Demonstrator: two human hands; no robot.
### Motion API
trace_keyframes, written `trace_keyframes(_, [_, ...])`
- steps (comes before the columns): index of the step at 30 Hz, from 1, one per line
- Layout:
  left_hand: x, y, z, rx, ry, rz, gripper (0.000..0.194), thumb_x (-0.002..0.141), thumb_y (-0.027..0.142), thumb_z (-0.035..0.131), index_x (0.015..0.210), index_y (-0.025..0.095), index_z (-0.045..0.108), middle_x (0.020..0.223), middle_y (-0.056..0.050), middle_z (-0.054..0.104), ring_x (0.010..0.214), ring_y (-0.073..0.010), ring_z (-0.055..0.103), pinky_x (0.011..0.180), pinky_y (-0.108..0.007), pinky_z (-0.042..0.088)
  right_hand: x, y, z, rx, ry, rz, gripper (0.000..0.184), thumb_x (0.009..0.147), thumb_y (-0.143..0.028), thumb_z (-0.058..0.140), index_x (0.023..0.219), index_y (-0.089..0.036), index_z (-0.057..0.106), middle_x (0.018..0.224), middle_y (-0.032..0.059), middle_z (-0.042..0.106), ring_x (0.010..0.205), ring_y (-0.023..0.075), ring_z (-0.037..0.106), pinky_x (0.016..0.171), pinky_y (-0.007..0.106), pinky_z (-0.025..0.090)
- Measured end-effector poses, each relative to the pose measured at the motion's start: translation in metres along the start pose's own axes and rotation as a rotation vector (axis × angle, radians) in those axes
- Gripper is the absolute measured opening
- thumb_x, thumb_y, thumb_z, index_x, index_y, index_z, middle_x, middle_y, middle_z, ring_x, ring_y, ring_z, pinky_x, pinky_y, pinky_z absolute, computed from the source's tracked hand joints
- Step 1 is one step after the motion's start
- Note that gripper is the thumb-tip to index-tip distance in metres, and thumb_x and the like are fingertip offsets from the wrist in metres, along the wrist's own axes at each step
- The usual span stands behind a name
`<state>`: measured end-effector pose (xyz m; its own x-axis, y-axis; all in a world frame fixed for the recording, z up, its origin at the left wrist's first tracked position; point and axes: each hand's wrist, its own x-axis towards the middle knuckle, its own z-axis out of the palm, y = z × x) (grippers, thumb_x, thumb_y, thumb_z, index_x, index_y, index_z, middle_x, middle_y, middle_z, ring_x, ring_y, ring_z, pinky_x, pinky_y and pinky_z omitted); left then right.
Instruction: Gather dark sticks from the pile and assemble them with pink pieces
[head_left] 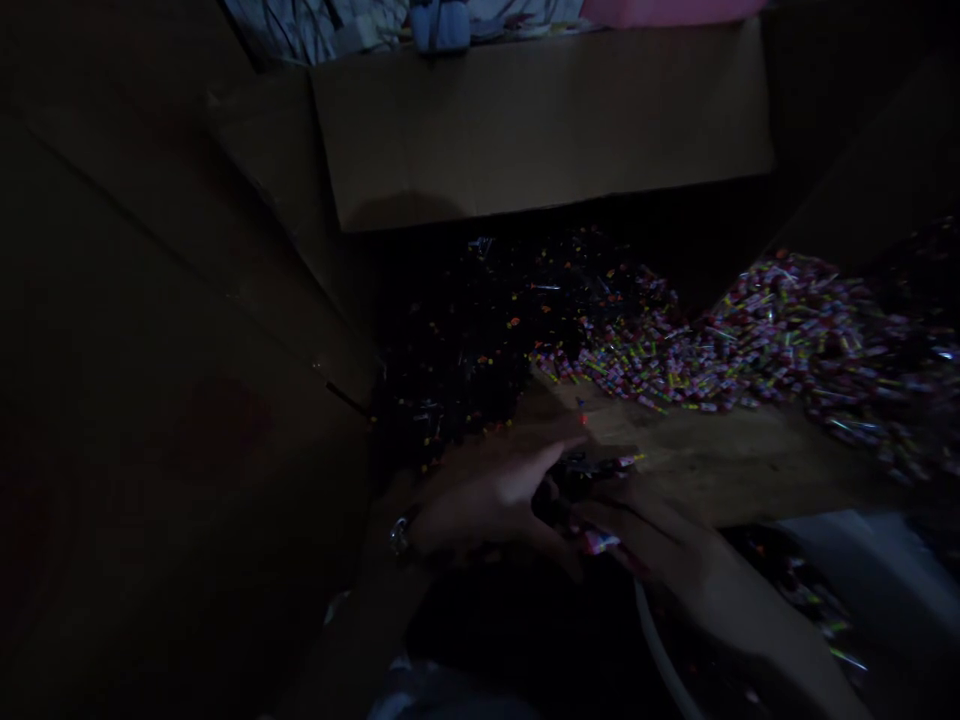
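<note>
The scene is very dark. My left hand (480, 500) and my right hand (660, 545) meet low in the middle, fingers curled around a small clump of wrapped candies (596, 540) with pink and yellow wrappers. A watch or bracelet (399, 535) shows on my left wrist. Just beyond my hands a big heap of the same small wrapped candies (757, 345) spreads to the right. Exactly how each hand grips the clump is hard to make out.
A brown cardboard flap (712, 450) lies under the heap near my hands. A large cardboard box wall (540, 130) stands at the back, and a dark cardboard panel (150, 350) fills the left. Dark scattered pieces (465, 340) lie in the middle. Cloth shows at the top.
</note>
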<state>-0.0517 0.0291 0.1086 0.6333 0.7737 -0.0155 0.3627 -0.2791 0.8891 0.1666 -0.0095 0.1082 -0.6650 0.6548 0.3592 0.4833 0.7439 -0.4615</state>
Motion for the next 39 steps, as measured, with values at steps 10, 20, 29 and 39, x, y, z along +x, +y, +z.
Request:
trace_keyframes(10, [0.002, -0.024, 0.009, -0.211, -0.189, -0.112, 0.108, 0.050, 0.037, 0.085, 0.142, 0.026, 0.031, 0.134, -0.006, 0.051, 0.119, -0.0281, 0.051, 0.093, -0.033, 0.044, -0.008, 0.021, 0.042, 0.005, 0.009, 0.010, 0.032, 0.091, -0.020, 0.049, 0.123, -0.021, 0.056, 0.106, 0.0104, 0.065, 0.099, 0.0208, 0.062, 0.082, 0.031, 0.052])
trace_keyframes(20, [0.004, -0.055, 0.028, -0.464, -0.433, -0.325, 0.122, 0.045, 0.024, 0.087, 0.146, 0.023, 0.018, 0.079, -0.002, 0.073, 0.063, -0.0254, 0.068, 0.053, -0.031, 0.051, -0.011, 0.018, 0.062, -0.180, -0.226, -0.087, 0.041, 0.083, -0.016, 0.061, 0.124, -0.016, 0.054, 0.113, 0.0126, 0.066, 0.100, 0.0258, 0.063, 0.085, 0.037, 0.051])
trace_keyframes(29, [0.001, -0.077, -0.005, -0.495, 0.056, -0.287, 0.048, 0.075, 0.047, 0.066, 0.115, 0.022, 0.063, 0.113, -0.006, 0.066, 0.104, -0.0210, 0.059, 0.087, -0.029, 0.046, -0.013, 0.013, 0.036, 0.034, -0.145, 0.033, 0.055, 0.085, -0.008, 0.044, 0.138, -0.024, 0.041, 0.133, 0.0080, 0.055, 0.117, 0.0222, 0.055, 0.096, 0.037, 0.047])
trace_keyframes(39, [-0.006, -0.084, 0.007, -1.099, 0.767, -0.379, 0.033, 0.067, 0.013, 0.069, 0.099, 0.017, 0.061, 0.092, -0.004, 0.069, 0.077, -0.0151, 0.065, 0.071, -0.025, 0.048, -0.046, 0.082, 0.058, -0.443, -0.039, 0.220, 0.032, 0.089, -0.022, 0.050, 0.120, -0.023, 0.061, 0.108, 0.0103, 0.069, 0.072, 0.0200, 0.071, 0.056, 0.026, 0.055])
